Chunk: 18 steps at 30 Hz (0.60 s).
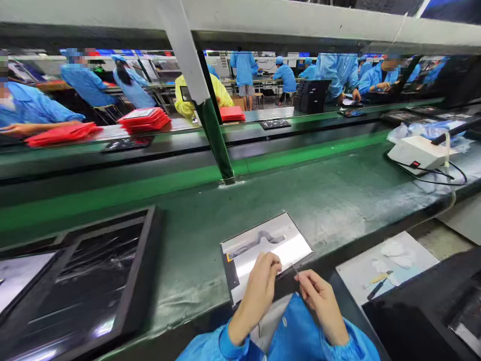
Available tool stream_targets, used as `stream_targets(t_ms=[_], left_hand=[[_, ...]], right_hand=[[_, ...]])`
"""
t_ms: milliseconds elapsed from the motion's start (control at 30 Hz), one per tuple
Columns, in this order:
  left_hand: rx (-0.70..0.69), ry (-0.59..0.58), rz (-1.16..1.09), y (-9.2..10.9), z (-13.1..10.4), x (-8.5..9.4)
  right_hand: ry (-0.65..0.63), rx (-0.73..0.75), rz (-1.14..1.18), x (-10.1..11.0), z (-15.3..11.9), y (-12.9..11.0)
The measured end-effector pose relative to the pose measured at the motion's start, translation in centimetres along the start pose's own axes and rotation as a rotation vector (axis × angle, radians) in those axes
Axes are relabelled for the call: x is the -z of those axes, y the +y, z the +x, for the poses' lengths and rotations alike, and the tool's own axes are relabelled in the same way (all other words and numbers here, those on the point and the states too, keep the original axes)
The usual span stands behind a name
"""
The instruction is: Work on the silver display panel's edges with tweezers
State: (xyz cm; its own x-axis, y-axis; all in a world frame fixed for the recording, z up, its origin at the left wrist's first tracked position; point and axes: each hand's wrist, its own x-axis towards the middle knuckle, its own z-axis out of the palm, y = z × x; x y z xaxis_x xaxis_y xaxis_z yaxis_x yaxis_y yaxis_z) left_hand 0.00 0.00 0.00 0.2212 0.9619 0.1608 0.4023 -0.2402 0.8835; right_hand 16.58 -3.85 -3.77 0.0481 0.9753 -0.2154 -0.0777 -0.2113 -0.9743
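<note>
A flat silver panel (280,240) with a dark border and a dark ribbon-like strip lies tilted on the green bench near its front edge. Over the panel's lower edge is my left hand (262,281), its fingers curled together; anything inside them is hidden. Just right of it, my right hand (317,296) pinches a thin, small piece (294,269) at the panel's front edge. What this thin piece is cannot be made out.
Black foam trays (148,250) stand at the left. A green post (218,145) rises behind the panel. Right are a white device (419,153) with a cable and a white board (421,250) with small tools. People in blue work beyond the conveyor.
</note>
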Motion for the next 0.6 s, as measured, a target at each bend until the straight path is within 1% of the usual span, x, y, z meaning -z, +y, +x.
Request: stream_targets(t_ms=[267, 600], left_hand=[[0.034, 0.053, -0.027, 0.4, 0.1, -0.2], [0.060, 0.034, -0.120, 0.3, -0.2, 0.1]], right_hand=[[0.023, -0.027, 0.017, -0.2, -0.2, -1.3], [-0.005, -0.030, 0.038, -0.2, -0.3, -0.5]])
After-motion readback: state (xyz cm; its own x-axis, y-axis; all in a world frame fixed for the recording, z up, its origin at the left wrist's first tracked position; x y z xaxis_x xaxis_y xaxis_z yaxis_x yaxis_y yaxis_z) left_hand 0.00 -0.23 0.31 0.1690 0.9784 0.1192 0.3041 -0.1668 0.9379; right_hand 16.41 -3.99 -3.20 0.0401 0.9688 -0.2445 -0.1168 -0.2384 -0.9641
